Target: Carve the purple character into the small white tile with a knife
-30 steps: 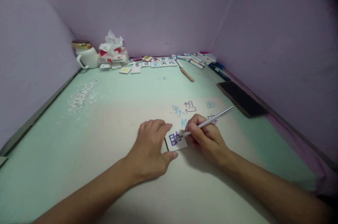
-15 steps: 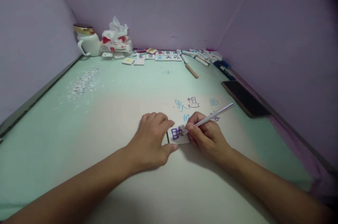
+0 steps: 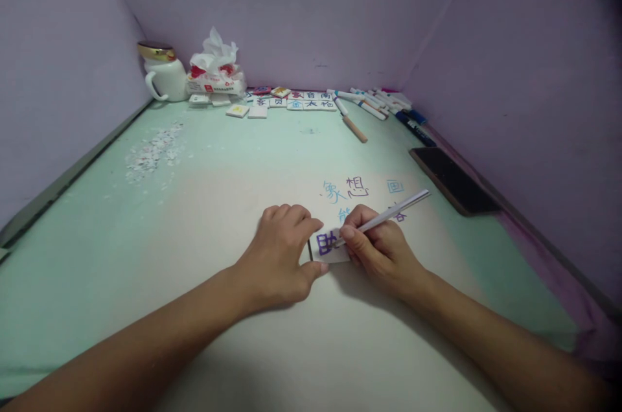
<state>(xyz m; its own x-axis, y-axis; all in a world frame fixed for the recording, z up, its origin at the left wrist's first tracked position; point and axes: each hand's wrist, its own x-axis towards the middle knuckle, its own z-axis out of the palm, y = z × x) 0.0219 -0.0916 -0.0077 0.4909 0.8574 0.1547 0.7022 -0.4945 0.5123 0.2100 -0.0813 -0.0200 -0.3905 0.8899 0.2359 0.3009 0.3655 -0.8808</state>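
On the table in front of me lies a small white square tile with a purple Chinese character on its face. My left hand grips the tile's left side, thumb at the near edge and forefinger at the far edge. In my right hand is a slim, silvery pen-like tool, pinched between thumb and fingers and slanting up to the right. Its tip meets the tile at the purple strokes. My right fingers rest by the tile's right side and hide part of it.
Beyond my hands, blue and purple characters are written on the tabletop. A phone lies right, near several markers. Along the back are lettered tiles, a tissue pack and a white mug. Pale shavings lie left.
The tool's tip has shifted slightly left and down across the purple strokes. My left hand keeps its hold on the tile. The whole view has shifted a little.
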